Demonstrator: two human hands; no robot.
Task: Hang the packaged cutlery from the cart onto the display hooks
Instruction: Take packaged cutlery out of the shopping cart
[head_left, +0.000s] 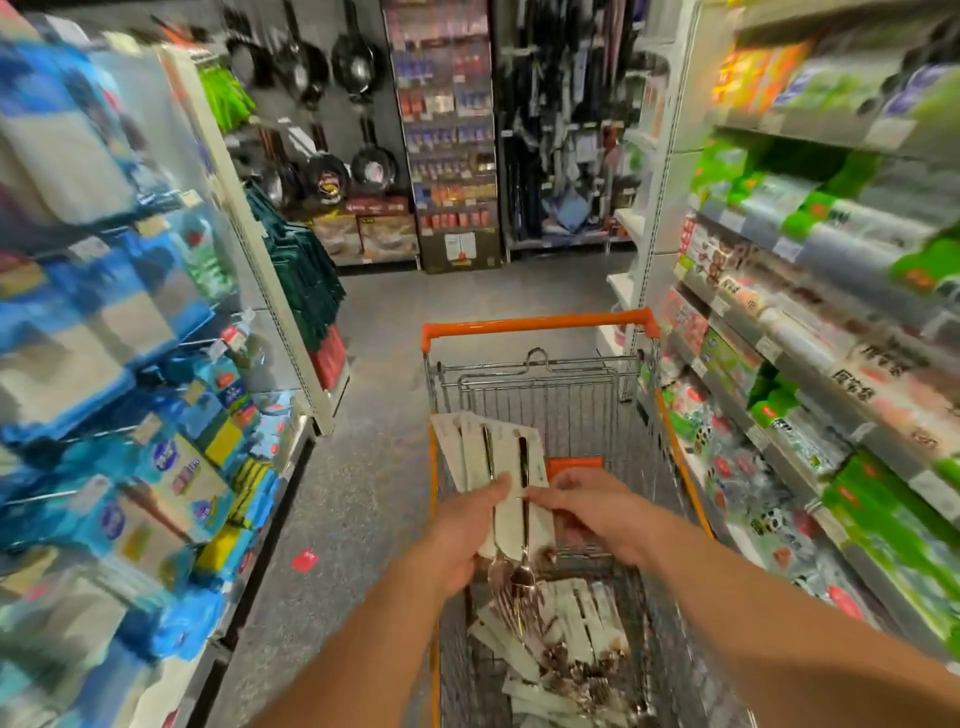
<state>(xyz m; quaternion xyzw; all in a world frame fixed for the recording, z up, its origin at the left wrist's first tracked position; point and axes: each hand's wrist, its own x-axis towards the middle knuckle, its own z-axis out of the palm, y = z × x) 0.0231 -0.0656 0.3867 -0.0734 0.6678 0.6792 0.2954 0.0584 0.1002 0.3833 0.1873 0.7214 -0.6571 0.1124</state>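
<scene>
Right now your left hand (457, 540) holds a fanned bunch of packaged cutlery (506, 467) above the shopping cart (540, 325), thumb curled over the white cards. Your right hand (592, 506) meets the bunch at its right edge, its grip apparently pinching the nearest card, though blur makes that hard to confirm. More packs (566, 644) lie loose in the cart's basket. Frying pans (358, 60) hang on the far wall; stocked shelves (831, 332) flank the aisle.
</scene>
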